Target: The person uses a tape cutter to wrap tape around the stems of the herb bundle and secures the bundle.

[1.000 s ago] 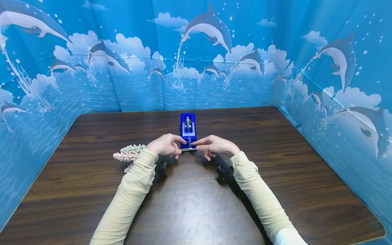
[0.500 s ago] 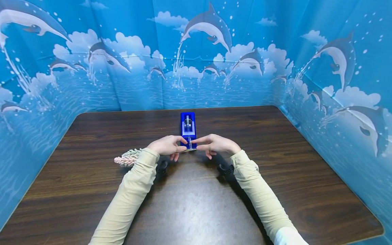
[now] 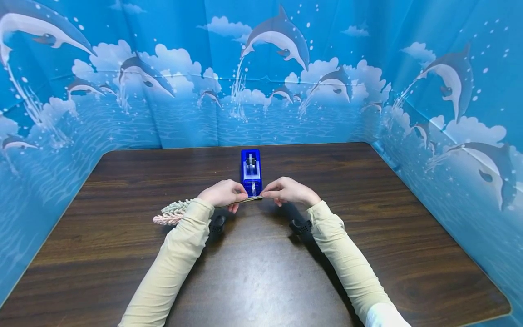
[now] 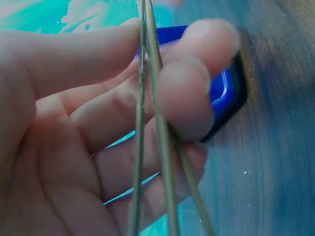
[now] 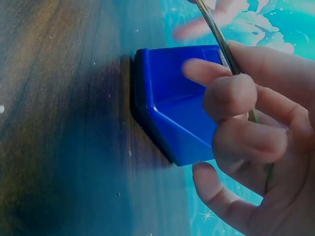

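Note:
In front of a blue tape dispenser (image 3: 251, 165), my two hands hold thin green-brown stems (image 4: 165, 162) crosswise. Thumb and fingers of my left hand (image 3: 222, 192) pinch them, and three stems cross its palm in the left wrist view. My right hand (image 3: 291, 190) pinches the stems' other end between thumb and fingertips; the stems (image 5: 216, 29) lie close together there. Pink and pale green flower sprigs (image 3: 173, 211) stick out left of my left wrist, partly hidden by the sleeve. A strip of clear tape (image 3: 253, 187) runs down the dispenser's front.
A dark wood-grain table (image 3: 253, 272) lies under my arms. Blue curtains (image 3: 184, 113) with dolphins stand behind its far edge and along the sides. A black wrist device (image 3: 300, 226) hangs beneath my right wrist, another (image 3: 217, 223) under the left.
My index fingers have drawn back from the tape on the dispenser to its front edge, where both hands now pinch the stems. The flower sprigs have shifted and turned slightly.

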`<action>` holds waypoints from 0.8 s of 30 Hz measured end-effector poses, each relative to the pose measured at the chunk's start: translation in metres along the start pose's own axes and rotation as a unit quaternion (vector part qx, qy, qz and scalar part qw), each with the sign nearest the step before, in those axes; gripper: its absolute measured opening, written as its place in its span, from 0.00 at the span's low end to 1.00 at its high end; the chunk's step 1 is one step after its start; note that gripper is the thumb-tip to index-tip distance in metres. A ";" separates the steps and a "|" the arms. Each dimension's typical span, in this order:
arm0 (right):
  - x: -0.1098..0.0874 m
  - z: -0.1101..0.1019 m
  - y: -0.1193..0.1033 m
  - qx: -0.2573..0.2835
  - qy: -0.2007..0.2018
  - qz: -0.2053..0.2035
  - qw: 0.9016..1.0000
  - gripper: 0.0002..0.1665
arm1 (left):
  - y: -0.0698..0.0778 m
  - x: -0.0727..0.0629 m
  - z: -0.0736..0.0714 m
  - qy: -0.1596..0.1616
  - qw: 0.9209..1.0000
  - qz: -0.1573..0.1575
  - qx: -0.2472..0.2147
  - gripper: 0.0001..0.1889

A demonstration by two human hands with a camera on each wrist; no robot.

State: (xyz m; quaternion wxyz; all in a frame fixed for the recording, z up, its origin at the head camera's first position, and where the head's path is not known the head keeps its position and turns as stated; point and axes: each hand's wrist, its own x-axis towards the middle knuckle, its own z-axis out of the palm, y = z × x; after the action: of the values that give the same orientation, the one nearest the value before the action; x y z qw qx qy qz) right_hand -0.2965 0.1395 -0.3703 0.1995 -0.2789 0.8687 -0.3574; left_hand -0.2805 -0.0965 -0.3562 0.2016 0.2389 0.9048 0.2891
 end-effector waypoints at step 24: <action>0.002 0.001 -0.003 0.030 0.059 -0.013 0.998 0.19 | 0.004 -0.004 -0.008 0.114 0.993 0.004 0.013 0.07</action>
State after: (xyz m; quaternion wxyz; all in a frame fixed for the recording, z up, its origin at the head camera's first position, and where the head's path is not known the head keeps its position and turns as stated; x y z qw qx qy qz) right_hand -0.2964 0.1359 -0.3697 0.1518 -0.2627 0.8643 -0.4012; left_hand -0.2796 -0.0992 -0.3469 0.0928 0.2107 0.9245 0.3038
